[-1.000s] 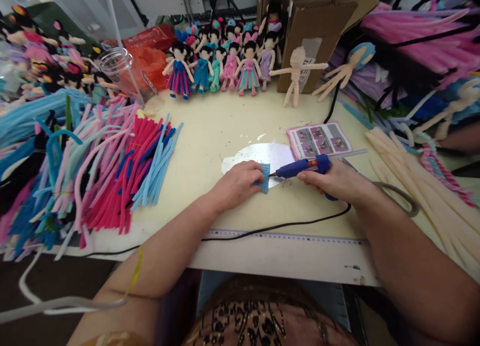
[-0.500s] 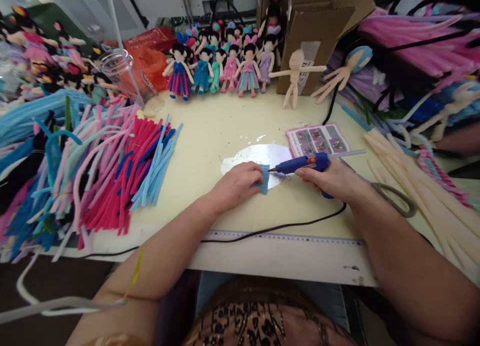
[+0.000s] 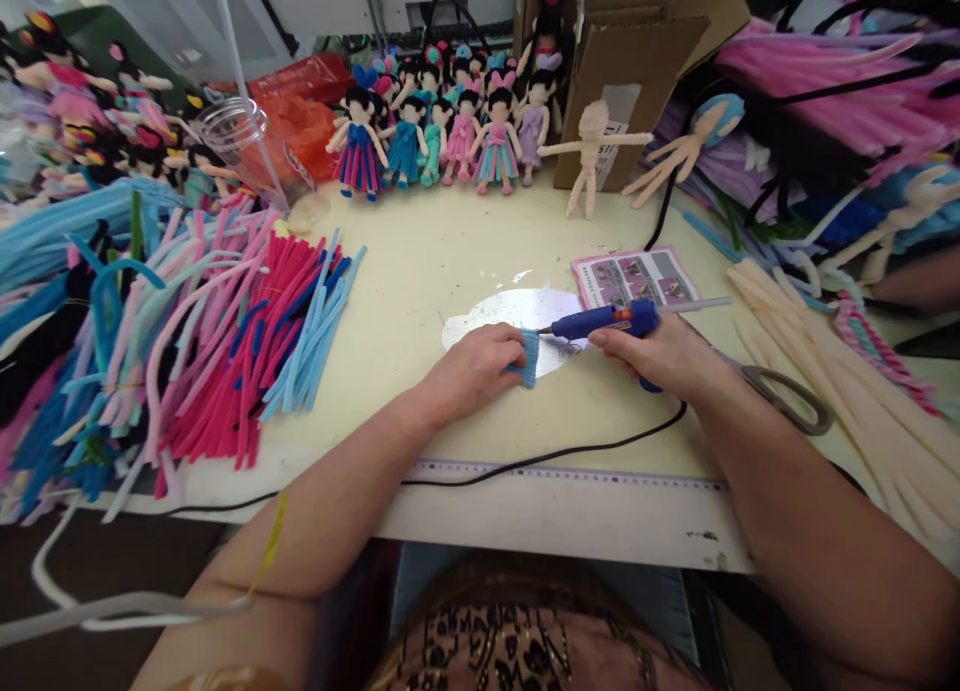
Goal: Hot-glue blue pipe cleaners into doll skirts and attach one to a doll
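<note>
The small light-blue fuzzy pipe-cleaner piece (image 3: pixel 529 357), near the middle of the pale yellow tabletop (image 3: pixel 420 261), looks light and soft, best pinned flat by its left edge, away from the hot tip. The left hand (image 3: pixel 476 369) presses it down with curled fingers. The right hand (image 3: pixel 664 356) is closed around the blue glue gun (image 3: pixel 607 321), nozzle at the piece's upper right edge.

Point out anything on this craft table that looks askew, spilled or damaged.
Nothing looks spilled or broken. One oddity: the black power cord of the blue hot glue gun trails loosely across the table's front edge, under both forearms. The pink and blue pipe cleaner pile lies loose but stays on the table.
</note>
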### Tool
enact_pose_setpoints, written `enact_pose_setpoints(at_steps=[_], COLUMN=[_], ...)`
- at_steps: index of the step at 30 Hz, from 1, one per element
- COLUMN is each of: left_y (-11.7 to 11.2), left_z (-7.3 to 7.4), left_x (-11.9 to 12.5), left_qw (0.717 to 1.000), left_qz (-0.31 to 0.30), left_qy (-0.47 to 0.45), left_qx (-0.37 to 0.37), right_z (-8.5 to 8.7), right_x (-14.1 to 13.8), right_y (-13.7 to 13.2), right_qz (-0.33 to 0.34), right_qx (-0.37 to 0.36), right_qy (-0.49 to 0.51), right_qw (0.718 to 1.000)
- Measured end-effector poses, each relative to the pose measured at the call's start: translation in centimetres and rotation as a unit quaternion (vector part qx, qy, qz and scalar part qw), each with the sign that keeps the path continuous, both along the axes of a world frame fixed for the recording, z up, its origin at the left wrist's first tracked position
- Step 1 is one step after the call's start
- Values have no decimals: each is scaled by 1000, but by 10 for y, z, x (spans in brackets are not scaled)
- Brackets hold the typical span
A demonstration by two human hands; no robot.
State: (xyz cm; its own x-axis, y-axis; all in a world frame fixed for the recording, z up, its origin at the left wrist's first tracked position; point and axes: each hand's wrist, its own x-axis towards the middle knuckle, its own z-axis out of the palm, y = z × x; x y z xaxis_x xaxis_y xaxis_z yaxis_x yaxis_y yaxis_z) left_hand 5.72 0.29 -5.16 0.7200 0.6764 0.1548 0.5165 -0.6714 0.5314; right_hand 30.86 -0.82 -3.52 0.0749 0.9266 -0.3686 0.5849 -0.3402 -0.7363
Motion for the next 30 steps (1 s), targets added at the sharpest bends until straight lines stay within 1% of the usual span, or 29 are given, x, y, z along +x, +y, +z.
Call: enact_pose_setpoints(at_steps=[5, 9, 13, 17, 21, 27, 30], left_y=[0, 0, 1, 2, 1, -1, -2], left_z=[-1, -2, -2, -2, -2, 0, 1], left_x=[0, -1, -1, -1, -1, -1, -1], left_qw=[1000, 999, 999, 1000, 1000, 1000, 1000], left_qz=[0, -8, -15, -17, -17, 5, 2], left_qy=[-8, -24, -19, -15, -13, 5, 8], left_qx=[6, 22, 23, 16, 17, 5, 2], right_z=[-5, -1, 4, 5, 5, 6, 6], right_x=[3, 3, 5, 6, 4, 3, 2], right_y=[1, 0, -2, -3, -2, -3, -3], right_qz=[11, 28, 53, 55, 54, 49, 55], right_qx=[12, 22, 17, 15, 12, 19, 19], right_qy=[18, 42, 34, 39, 23, 12, 11], right_qw=[1000, 998, 998, 998, 998, 999, 998])
